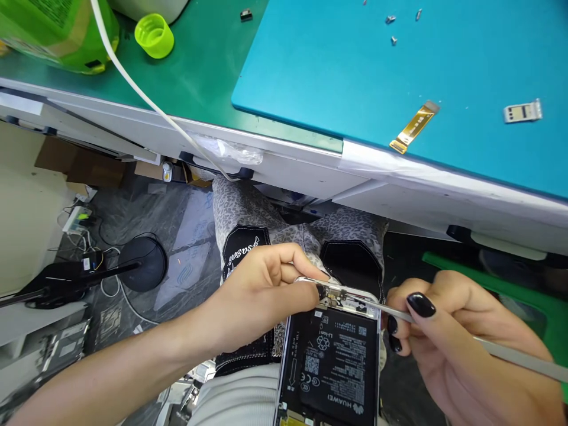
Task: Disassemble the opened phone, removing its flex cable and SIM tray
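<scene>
An opened phone (331, 355) lies above my lap, its black Huawei battery (339, 367) and the parts along its far end bare. My left hand (270, 281) grips the phone's far left corner, thumb over the inner parts and forefinger along the outer edge. In my right hand (465, 343) is a thin grey metal pry tool (510, 354), pinched between thumb and fingers. Its tip reaches in at the phone's far end, near the right corner; whether it touches a part there I cannot tell. The phone's near end is cut off by the frame.
On the blue mat (319, 65) lie a gold flex cable (415, 126), a SIM tray (522, 111) and several small screws (390, 19). A lime cap (154, 35) stands on the green bench top. A white cable (146, 97) hangs over the drawer fronts.
</scene>
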Demonstrator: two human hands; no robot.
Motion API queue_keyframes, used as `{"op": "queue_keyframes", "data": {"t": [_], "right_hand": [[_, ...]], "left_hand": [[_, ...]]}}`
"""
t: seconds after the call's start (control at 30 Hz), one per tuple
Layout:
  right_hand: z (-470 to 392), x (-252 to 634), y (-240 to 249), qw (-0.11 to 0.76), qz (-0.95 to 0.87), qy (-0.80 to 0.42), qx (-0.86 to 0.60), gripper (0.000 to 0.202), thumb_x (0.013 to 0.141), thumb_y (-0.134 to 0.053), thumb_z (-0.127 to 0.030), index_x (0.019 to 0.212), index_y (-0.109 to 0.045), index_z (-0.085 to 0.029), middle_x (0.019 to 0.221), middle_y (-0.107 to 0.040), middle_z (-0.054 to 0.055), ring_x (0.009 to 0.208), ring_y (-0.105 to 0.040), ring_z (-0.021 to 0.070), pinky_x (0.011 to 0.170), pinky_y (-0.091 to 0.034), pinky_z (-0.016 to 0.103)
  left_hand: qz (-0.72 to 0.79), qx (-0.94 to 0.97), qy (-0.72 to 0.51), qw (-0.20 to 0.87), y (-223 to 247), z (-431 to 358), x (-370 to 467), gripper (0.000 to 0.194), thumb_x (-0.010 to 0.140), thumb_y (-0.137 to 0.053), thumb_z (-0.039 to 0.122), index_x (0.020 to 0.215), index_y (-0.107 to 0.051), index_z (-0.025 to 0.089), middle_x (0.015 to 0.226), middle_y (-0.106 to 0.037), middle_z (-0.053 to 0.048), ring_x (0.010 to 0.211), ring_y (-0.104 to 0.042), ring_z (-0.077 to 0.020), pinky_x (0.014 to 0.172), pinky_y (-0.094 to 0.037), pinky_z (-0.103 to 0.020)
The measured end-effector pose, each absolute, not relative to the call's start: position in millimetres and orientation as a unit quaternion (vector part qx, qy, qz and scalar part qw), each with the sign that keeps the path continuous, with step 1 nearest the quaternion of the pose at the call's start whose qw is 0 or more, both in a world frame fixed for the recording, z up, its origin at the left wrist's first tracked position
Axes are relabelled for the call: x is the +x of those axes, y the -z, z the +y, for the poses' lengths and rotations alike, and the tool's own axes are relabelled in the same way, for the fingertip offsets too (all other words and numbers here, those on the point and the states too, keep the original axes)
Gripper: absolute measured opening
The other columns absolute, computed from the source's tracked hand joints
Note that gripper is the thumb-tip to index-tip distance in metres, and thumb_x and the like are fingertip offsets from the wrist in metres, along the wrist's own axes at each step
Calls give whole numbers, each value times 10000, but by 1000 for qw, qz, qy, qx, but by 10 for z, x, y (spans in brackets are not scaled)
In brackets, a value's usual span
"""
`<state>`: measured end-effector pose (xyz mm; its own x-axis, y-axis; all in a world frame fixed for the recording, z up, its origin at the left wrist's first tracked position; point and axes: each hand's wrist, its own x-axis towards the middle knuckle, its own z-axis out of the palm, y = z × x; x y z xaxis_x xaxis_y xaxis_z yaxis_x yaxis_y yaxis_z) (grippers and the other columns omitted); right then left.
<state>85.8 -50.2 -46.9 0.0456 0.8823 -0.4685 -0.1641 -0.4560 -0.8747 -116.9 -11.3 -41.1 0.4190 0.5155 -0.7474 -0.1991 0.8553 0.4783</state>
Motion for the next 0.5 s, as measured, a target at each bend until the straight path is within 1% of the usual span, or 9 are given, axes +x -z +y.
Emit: {"op": "queue_keyframes", "data": {"t": [0.07,0.2,0.33,0.4,0.5], "right_hand": [[-479,860,498,422,-282,-638,-579,278,812,-733,-269,597,-569,-207,539,-605,-16,467,-535,101,429,-449,177],[-455,862,495,418,-255,-657,-574,268,772,-773,-271,604,-575,-206,565,-627,-17,450,-547,90,413,-449,159],[-435,882,480,420,-243,-658,-576,288,750,-784,-241,578,-557,-197,544,-599,-24,448,-553,80,407,-441,135],[-435,898,482,414,-252,-656,-579,285,764,-768,-231,583,-549,-201,538,-584,-23,454,-548,83,412,-444,142],[-473,933,485,404,-317,-622,-592,242,827,-711,-226,630,-572,-212,606,-594,-12,516,-573,96,443,-462,162]], "left_hand": [[490,160,-217,829,421,-113,-1166,68,770,-669,79,750,-632,132,676,-697,21,586,-589,-40,576,-415,-136],[491,168,-211,828,423,-101,-1164,61,769,-675,85,766,-633,129,695,-701,15,603,-595,-45,588,-419,-142],[496,180,-197,827,404,-91,-1161,66,779,-681,112,773,-619,133,663,-668,31,572,-557,-37,563,-378,-147],[490,178,-198,830,405,-91,-1161,58,793,-666,106,780,-617,133,671,-668,32,579,-562,-36,570,-378,-150],[477,176,-210,835,429,-91,-1170,51,798,-656,91,786,-622,128,693,-681,26,604,-584,-38,593,-401,-149]]}}
